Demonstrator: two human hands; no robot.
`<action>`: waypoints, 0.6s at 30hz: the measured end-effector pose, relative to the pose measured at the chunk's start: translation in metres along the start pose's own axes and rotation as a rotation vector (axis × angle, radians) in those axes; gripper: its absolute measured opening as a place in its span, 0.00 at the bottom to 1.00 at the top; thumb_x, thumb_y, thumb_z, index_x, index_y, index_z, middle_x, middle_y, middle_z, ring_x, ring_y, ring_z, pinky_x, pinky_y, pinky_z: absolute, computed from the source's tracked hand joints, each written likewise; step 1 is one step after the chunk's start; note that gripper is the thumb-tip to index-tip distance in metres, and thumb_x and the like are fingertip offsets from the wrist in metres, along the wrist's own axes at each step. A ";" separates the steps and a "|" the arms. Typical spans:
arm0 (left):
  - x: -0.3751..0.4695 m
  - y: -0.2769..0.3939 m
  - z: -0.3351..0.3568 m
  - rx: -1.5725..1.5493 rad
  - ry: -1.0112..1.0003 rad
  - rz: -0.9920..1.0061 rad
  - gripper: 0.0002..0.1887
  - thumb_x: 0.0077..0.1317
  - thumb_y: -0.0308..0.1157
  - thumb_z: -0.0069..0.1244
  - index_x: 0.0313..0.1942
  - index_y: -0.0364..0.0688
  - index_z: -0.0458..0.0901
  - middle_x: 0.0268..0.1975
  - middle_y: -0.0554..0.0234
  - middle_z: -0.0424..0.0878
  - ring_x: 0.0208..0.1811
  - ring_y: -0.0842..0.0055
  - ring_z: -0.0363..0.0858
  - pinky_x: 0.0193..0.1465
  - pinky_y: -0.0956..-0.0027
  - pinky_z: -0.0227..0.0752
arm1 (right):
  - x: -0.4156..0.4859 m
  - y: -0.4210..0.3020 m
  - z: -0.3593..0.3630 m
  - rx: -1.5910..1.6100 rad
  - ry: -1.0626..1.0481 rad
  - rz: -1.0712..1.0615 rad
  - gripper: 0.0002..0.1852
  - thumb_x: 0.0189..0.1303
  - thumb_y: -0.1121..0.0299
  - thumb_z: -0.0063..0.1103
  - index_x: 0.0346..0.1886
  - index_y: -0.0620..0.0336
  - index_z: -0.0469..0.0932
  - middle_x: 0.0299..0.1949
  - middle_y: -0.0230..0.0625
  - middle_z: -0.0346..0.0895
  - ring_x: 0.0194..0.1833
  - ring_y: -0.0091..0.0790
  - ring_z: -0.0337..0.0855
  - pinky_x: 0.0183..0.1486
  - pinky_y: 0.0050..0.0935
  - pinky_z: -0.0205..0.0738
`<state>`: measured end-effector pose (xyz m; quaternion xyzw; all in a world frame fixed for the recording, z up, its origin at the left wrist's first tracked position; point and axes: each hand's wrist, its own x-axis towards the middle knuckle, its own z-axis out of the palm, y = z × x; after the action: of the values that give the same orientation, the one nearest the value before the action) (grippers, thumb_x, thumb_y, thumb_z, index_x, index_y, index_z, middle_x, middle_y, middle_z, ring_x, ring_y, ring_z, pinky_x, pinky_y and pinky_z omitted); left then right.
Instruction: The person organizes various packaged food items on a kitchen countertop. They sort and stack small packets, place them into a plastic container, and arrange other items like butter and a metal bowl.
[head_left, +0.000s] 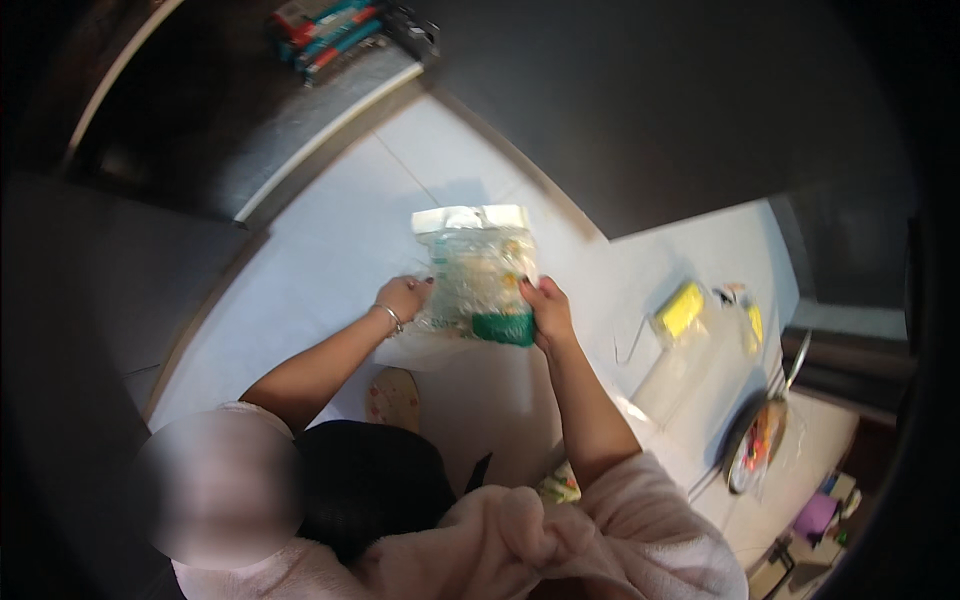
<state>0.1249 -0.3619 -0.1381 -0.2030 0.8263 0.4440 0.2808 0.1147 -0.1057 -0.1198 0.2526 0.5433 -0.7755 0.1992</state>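
A clear plastic package (480, 270) with a white top band and a green printed patch is held up over the pale floor. It bears writing, and its contents are too blurred to tell. My left hand (405, 298), with a bracelet at the wrist, pinches the package's left edge. On the opposite side, my right hand (550, 309) grips the edge with the thumb on the front. Below the package, a sandal (394, 397) shows on the floor, partly covered by my clothing.
Dark furniture panels (660, 112) rise ahead and to the right. Red and teal items (330, 37) lie on a dark surface at upper left. To the right are a yellow item (681, 309), a round pan (739, 442) holding plastic-wrapped things, and a purple object (816, 516).
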 end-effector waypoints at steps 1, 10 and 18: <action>0.005 -0.005 0.001 -0.115 -0.030 0.054 0.21 0.60 0.49 0.50 0.27 0.36 0.79 0.19 0.62 0.78 0.17 0.75 0.72 0.23 0.70 0.67 | -0.003 -0.001 -0.003 0.053 -0.050 -0.090 0.07 0.56 0.73 0.61 0.37 0.61 0.76 0.33 0.29 0.77 0.32 0.22 0.74 0.35 0.22 0.70; -0.033 0.073 -0.051 -0.784 -0.075 0.159 0.13 0.67 0.34 0.37 0.38 0.37 0.76 0.29 0.68 0.76 0.33 0.85 0.71 0.36 0.76 0.65 | -0.058 -0.077 0.061 -0.072 -0.158 -0.405 0.11 0.56 0.76 0.61 0.23 0.56 0.68 0.25 0.28 0.76 0.25 0.15 0.70 0.32 0.17 0.66; -0.015 0.064 -0.036 -0.829 0.125 0.328 0.24 0.71 0.44 0.29 0.45 0.32 0.75 0.40 0.50 0.81 0.41 0.67 0.77 0.47 0.68 0.68 | -0.064 -0.067 0.087 0.248 -0.125 -0.333 0.09 0.59 0.70 0.60 0.26 0.59 0.71 0.28 0.30 0.77 0.27 0.19 0.73 0.35 0.20 0.70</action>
<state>0.0882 -0.3577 -0.0726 -0.1913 0.6153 0.7630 0.0511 0.1111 -0.1637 -0.0071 0.1333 0.4644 -0.8728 0.0690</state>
